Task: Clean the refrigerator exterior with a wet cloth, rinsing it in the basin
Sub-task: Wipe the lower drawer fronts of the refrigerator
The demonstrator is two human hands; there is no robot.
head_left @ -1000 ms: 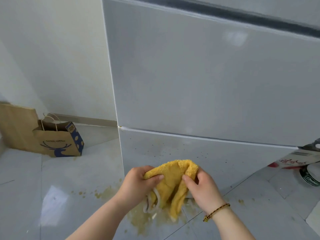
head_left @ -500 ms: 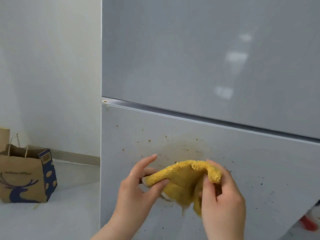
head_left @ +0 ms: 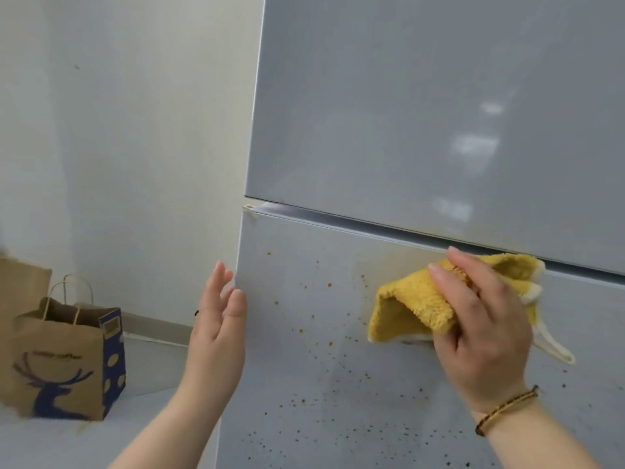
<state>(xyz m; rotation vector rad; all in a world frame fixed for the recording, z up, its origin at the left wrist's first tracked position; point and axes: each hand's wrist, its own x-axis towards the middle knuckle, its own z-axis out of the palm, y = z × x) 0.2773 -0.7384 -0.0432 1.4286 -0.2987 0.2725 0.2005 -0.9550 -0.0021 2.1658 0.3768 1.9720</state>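
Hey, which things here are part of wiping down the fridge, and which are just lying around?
Job: yellow cloth in the right hand; refrigerator with brown spatters.
Lying about: deer-print paper bag.

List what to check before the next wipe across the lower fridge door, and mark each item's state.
1. Yellow cloth secured: ok. The right hand holds it against the lower door, just under the seam.
2. Left hand out of the wipe path: ok. It is open near the door's left edge, apart from the cloth.
3. Door free of brown specks: not ok. They are scattered left of and below the cloth.
4. Cloth wet and clean enough: cannot tell.
5. Basin within reach: cannot tell, as it is not in view.
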